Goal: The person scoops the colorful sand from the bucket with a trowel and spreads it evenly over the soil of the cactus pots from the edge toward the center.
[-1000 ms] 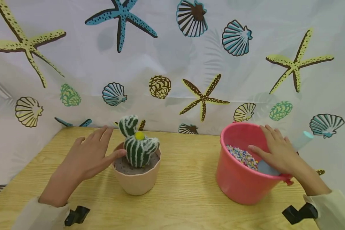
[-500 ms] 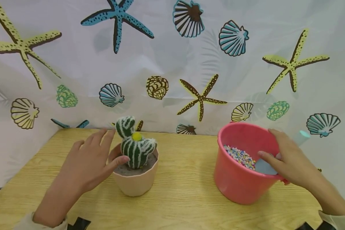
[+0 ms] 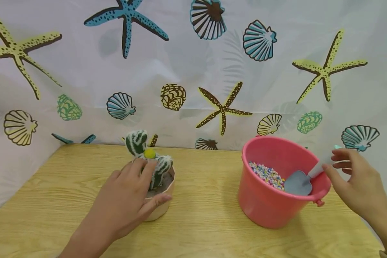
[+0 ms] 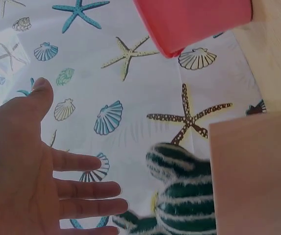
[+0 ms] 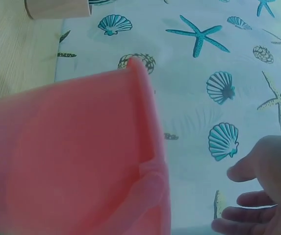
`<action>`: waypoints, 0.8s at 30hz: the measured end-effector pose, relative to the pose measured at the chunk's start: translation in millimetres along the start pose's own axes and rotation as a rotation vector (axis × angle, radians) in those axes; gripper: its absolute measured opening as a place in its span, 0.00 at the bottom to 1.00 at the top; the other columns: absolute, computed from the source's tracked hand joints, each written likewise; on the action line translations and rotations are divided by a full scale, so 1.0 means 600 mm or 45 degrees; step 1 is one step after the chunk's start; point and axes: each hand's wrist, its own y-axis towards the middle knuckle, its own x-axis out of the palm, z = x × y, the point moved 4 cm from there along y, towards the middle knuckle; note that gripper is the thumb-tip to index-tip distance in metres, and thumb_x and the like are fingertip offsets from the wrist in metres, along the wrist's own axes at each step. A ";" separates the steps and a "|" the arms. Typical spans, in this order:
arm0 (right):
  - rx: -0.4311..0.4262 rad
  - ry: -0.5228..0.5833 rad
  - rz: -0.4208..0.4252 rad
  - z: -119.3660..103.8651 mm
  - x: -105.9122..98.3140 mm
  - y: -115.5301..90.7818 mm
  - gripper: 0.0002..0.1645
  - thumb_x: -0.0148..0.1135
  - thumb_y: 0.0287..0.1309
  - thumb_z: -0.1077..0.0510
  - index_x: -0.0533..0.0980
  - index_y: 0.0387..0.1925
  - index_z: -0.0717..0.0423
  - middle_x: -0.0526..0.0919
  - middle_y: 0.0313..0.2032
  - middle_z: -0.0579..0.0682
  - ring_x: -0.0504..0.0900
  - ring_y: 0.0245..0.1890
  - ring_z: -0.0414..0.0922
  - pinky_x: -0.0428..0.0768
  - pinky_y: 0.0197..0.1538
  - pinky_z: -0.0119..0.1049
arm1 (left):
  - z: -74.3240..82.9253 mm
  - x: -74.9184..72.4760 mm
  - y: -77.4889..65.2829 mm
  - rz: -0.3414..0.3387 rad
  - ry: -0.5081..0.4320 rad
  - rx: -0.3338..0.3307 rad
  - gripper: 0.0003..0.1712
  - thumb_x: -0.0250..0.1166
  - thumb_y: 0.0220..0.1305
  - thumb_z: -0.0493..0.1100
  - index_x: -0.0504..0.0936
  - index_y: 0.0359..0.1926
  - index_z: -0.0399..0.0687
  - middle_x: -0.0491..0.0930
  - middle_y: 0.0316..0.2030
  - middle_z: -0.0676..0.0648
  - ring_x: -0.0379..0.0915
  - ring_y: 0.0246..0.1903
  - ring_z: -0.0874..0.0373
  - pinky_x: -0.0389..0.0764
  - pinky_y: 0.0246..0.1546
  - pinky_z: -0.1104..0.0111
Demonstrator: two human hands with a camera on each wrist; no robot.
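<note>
Two bare hands over a wooden table [image 3: 206, 186], one per container. Left hand [image 3: 125, 197]: released, fingers extended, thumb apart, grasping nothing. Sits on the near side of a fuzzy green-and-white toy cactus [image 3: 158, 173] with a yellow pompom [image 3: 149, 153], partly covering it in the head view; can't tell if fingertips touch. Cactus stands in a pale peach pot [image 3: 162, 209] with grey fill, left side of table. Right hand [image 3: 361, 182]: also released, fingers loosely bent, nothing between thumb and fingers in the right wrist view. Just beside the handle end of a toy shovel [image 3: 298, 182]; contact unclear. Shovel inside the pink bucket [image 3: 261, 200], right side of table, grey blade down by the multicoloured beads [image 3: 266, 175], white handle leaning over the far right rim. Beads visible toward the bucket's left. Far side: white sheet [image 3: 180, 53] printed with starfish and shells.
</note>
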 end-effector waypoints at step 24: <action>0.431 0.056 -0.025 0.135 0.045 0.027 0.50 0.54 0.65 0.48 0.35 0.74 0.55 0.58 0.67 0.68 0.67 0.60 0.68 0.69 0.56 0.62 | 0.106 0.097 0.068 -0.176 -0.301 0.095 0.44 0.49 0.64 0.70 0.63 0.67 0.43 0.72 0.57 0.42 0.72 0.55 0.48 0.75 0.51 0.52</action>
